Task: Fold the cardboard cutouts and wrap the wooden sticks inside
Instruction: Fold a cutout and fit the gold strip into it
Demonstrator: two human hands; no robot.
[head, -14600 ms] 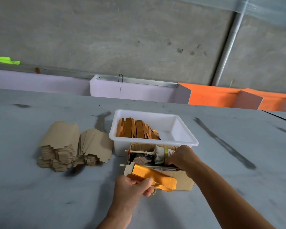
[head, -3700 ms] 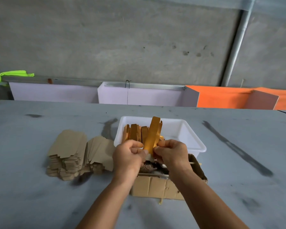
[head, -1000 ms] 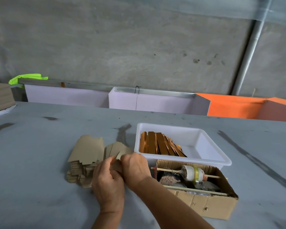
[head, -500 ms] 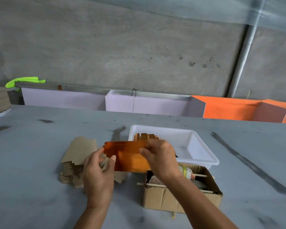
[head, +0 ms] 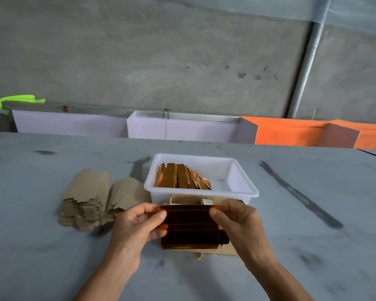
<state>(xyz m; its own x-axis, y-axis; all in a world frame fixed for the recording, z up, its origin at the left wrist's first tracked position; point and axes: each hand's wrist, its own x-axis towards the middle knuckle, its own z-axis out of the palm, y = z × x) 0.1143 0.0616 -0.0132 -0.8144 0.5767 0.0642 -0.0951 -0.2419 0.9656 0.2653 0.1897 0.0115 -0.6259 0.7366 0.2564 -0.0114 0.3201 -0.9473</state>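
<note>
A flat cardboard cutout [head: 189, 228] with a shiny dark orange face and dashed crease lines is held up between both hands above the table. My left hand [head: 137, 227] pinches its left edge and my right hand [head: 240, 224] pinches its right edge. Behind the cutout, mostly hidden, sits the open cardboard box [head: 189, 198] that holds the wooden sticks. Two stacks of brown cutouts [head: 91, 198] lie to the left. Several folded orange wraps [head: 180, 179] lean in the white plastic tub [head: 243, 187].
The grey table [head: 302, 235] has dark smears on its right and far left. Lilac and orange panels [head: 287, 131] stand along its far edge under a concrete wall, with a green cloth [head: 13, 101] at the far left.
One cutout came off the brown stack in both hands and swung in front of the cardboard box. Its shiny face now points toward me and looks dark.
</note>
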